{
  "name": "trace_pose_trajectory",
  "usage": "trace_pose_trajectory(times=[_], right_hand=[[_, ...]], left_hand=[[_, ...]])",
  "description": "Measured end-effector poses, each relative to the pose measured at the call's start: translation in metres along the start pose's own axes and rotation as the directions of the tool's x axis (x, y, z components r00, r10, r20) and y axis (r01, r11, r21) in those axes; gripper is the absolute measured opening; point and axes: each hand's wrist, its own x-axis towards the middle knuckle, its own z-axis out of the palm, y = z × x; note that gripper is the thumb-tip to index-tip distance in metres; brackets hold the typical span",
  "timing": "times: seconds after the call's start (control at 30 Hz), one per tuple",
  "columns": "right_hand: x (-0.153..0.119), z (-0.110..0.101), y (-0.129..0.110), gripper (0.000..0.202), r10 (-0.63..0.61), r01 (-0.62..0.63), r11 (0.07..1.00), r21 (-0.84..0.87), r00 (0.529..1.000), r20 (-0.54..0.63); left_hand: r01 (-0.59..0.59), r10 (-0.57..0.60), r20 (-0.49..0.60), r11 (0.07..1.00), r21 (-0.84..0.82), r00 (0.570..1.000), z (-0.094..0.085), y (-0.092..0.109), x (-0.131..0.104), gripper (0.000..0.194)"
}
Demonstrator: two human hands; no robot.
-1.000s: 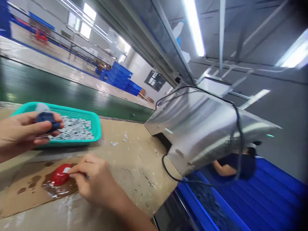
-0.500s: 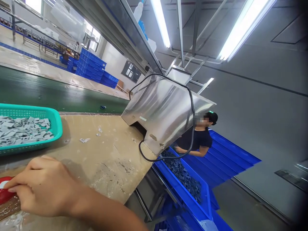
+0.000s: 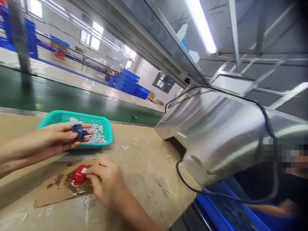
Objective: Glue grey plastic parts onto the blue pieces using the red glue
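Observation:
My left hand (image 3: 56,136) is closed round several small dark blue pieces (image 3: 79,131), in front of the green plastic basket (image 3: 108,130). A whitish bit (image 3: 73,121) shows above those pieces. Small light grey pieces (image 3: 97,136) lie in the basket. My right hand (image 3: 107,181) pinches a small white piece (image 3: 84,170) at the red dish (image 3: 78,177). Under the dish lies a wet, stained sheet of cardboard (image 3: 47,195). What is inside the dish cannot be made out.
Beyond the worktable (image 3: 141,160) runs a green conveyor belt (image 3: 72,99). A metal machine cover (image 3: 216,128) with a black cable (image 3: 185,183) stands on the right. Behind it are a blue bin (image 3: 216,205) and a co-worker's arm (image 3: 271,210). Several light grey pieces (image 3: 124,148) lie loose.
The view has swung left, so the basket, red dish and cardboard appear farther right. My left hand with the dark blue pieces has come into view. My right hand is still at the dish.

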Motion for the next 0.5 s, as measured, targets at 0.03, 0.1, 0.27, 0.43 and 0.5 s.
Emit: trace_pose_trajectory(times=[0.03, 0.1, 0.27, 0.43, 0.5], right_hand=[[0.001, 0.000, 0.000, 0.018, 0.025, -0.024, 0.999, 0.042, 1.000, -0.003], [0.002, -0.001, 0.000, 0.018, 0.060, -0.060, 0.993, 0.099, 0.998, 0.007], [0.002, -0.003, -0.002, 0.019, 0.121, -0.125, 0.985, 0.122, 0.992, 0.039], [0.002, -0.004, 0.000, 0.018, 0.123, -0.128, 0.985, 0.112, 0.991, 0.052], [0.003, -0.005, -0.001, 0.018, 0.120, -0.125, 0.986, 0.108, 0.991, 0.054]], left_hand=[[0.027, -0.026, 0.037, 0.999, -0.020, 0.999, 0.003, 0.003, -0.004, 0.041], [0.062, -0.056, 0.111, 0.997, -0.048, 0.992, 0.009, 0.006, -0.009, 0.037], [0.019, -0.018, 0.168, 1.000, -0.003, 0.986, 0.013, 0.010, -0.012, 0.029], [-0.001, -0.002, 0.158, 1.000, 0.015, 0.987, 0.003, 0.007, -0.004, 0.019], [0.002, -0.001, 0.156, 1.000, -0.003, 0.988, -0.001, 0.006, -0.001, 0.020]])
